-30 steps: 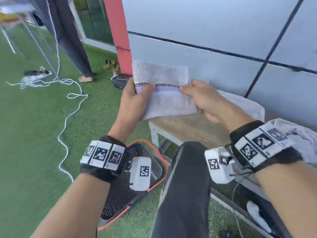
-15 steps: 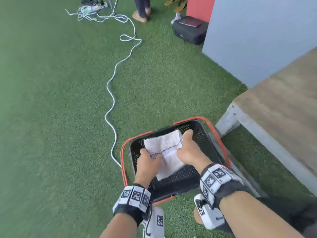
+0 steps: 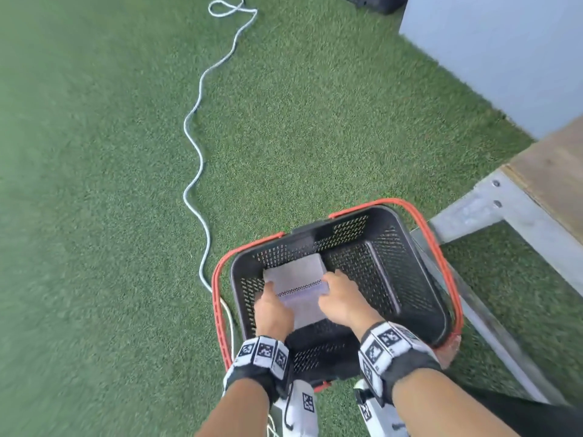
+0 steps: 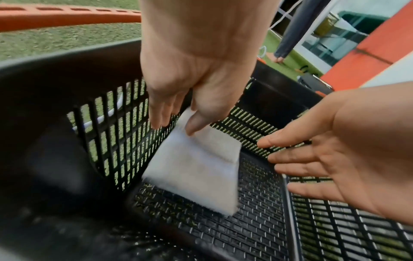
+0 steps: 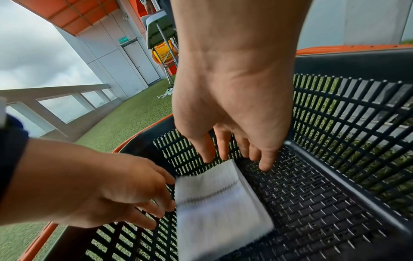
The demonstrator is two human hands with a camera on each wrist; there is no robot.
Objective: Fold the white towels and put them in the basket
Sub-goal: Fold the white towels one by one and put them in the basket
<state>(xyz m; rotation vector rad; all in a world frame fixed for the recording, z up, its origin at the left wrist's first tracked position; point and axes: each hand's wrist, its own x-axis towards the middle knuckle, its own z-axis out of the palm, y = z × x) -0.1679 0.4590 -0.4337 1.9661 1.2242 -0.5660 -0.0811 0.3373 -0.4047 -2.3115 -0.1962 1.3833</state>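
A folded white towel point(image 3: 296, 283) with a checked stripe lies at the left end of the black basket point(image 3: 405, 263), which has red handles and stands on the grass. My left hand point(image 3: 272, 302) is at the towel's left edge. In the left wrist view its thumb lies on the towel point(image 4: 196, 167) and its fingers point(image 4: 158, 114) reach down beside the slatted wall, pinching that edge. My right hand point(image 3: 339, 291) hovers at the right edge. The right wrist view has its fingers point(image 5: 266, 159) straight above the towel point(image 5: 214, 203), holding nothing. The left hand point(image 5: 161, 199) meets the towel from the left.
A wooden table on a grey metal frame point(image 3: 492, 209) stands just right of the basket. A white cable point(image 3: 195, 146) snakes over the green turf to the basket's left side. A grey wall point(image 3: 504, 42) rises at the upper right. A person's legs point(image 4: 288, 35) stand far off.
The towel went from being held up by both hands at the table down into the basket, where it now rests on the floor. My right hand has let go of it.
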